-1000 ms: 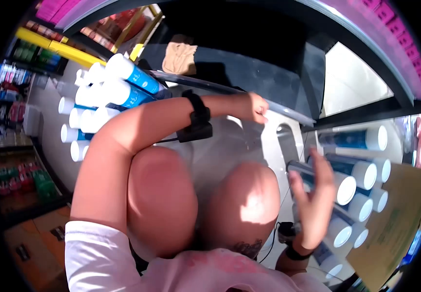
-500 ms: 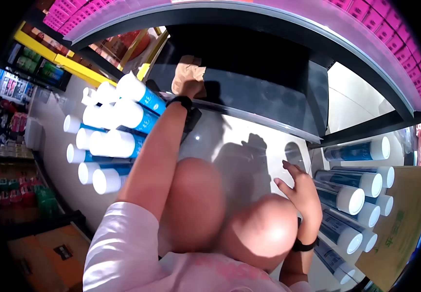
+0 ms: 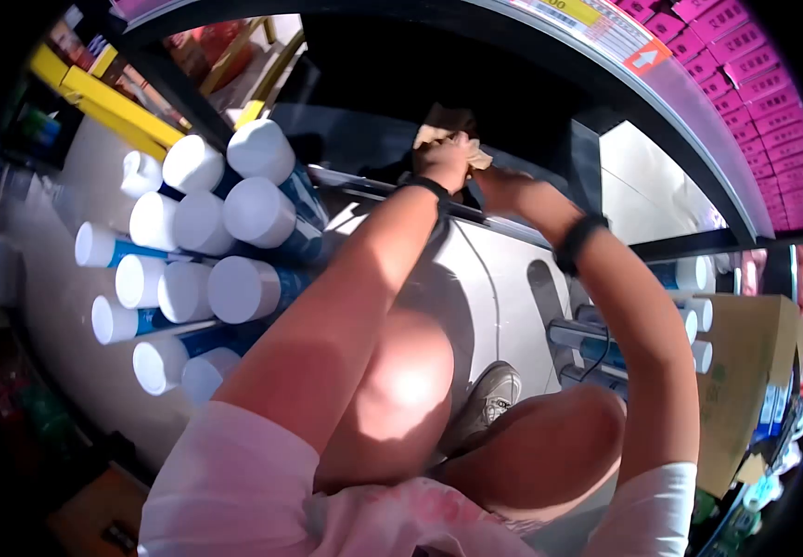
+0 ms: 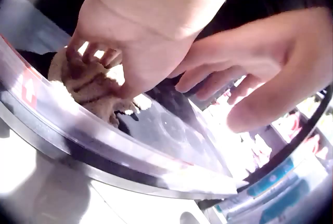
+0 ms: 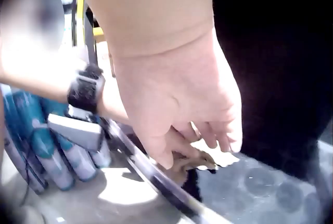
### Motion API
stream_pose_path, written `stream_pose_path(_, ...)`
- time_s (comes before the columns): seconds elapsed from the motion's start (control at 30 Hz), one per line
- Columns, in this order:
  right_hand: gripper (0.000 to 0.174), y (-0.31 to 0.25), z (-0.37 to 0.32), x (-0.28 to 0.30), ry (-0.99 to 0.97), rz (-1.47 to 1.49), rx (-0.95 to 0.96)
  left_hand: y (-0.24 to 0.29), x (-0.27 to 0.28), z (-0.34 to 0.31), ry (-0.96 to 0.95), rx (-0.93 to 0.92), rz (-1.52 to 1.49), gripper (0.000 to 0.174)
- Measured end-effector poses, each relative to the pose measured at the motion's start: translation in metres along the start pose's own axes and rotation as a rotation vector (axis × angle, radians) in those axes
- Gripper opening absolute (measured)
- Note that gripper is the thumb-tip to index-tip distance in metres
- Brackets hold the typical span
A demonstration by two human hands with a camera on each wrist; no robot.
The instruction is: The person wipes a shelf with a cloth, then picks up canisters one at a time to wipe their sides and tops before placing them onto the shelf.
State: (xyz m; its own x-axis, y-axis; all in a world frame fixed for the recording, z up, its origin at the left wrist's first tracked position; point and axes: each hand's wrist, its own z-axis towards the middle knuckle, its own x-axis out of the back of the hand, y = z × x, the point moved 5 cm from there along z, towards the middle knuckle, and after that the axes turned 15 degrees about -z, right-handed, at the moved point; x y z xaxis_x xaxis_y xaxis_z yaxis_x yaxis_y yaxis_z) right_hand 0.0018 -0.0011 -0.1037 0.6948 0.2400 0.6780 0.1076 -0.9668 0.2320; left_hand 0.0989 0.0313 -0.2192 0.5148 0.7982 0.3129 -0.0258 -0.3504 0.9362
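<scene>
Still gripping tan cloth in left hand, fingers curled into it, just behind front edge of dark shelf. Since half a second ago: raised right hand from capped bottles on floor to shelf edge. Now held loosely open, empty, just beside left hand; contact between hands unclear.

In the head view we see only a crumpled corner of the cloth under the left hand at the front edge of the shelf, the fingertips of the right hand vanish behind that hand, and the print on the tubes is too blurred for us to read.
</scene>
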Motion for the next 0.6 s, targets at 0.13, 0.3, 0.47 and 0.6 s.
stream_pose_path(0.13, 0.062, 0.006, 0.052, 0.011, 0.431, -0.03, -0.031, 0.019, 0.034, -0.018, -0.094, -0.091, 0.465, 0.045)
stream_pose_path(0.3, 0.069, -0.004, 0.105, -0.05, 0.512, 0.155, 0.083, -0.007, 0.038, -0.027, -0.175, -0.01, 0.893, 0.053)
stream_pose_path(0.47, 0.073, 0.014, 0.101, -0.035, 0.297, 0.331, -0.146, 0.005, 0.051, -0.001, -0.204, 0.294, 1.178, 0.045)
stream_pose_path(0.6, 0.062, -0.02, 0.08, -0.01, 0.432, 0.143, -0.056, 0.016, 0.067, -0.011, -0.197, 0.192, 1.106, 0.036)
